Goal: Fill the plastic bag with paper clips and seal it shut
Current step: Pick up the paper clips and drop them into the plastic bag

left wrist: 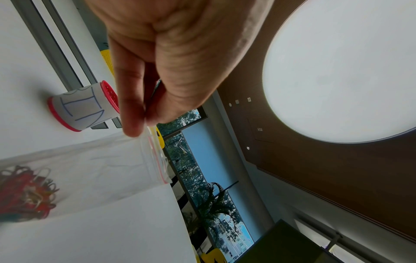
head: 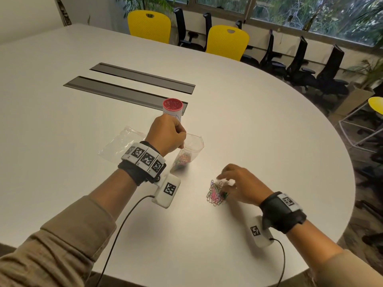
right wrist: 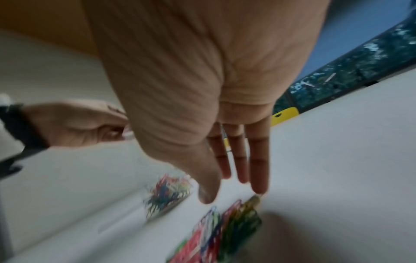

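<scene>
A clear zip bag (head: pixel 187 151) with a red seal line stands upright on the white table, its mouth open and coloured paper clips (head: pixel 182 160) heaped in its bottom. My left hand (head: pixel 169 134) pinches the bag's top edge (left wrist: pixel 155 140) between thumb and finger. A loose pile of coloured paper clips (head: pixel 216 192) lies on the table to the right. My right hand (head: pixel 238 183) hovers just over that pile with fingers (right wrist: pixel 258 169) straight and spread, holding nothing; the right wrist view is blurred.
A white cup with a red rim (head: pixel 173 109) stands behind the bag. A second, flat clear bag (head: pixel 121 142) lies to the left. Two grey cable hatches (head: pixel 128 85) sit in the table (head: pixel 269 121) beyond. Yellow and black chairs (head: pixel 227 41) line the far edge.
</scene>
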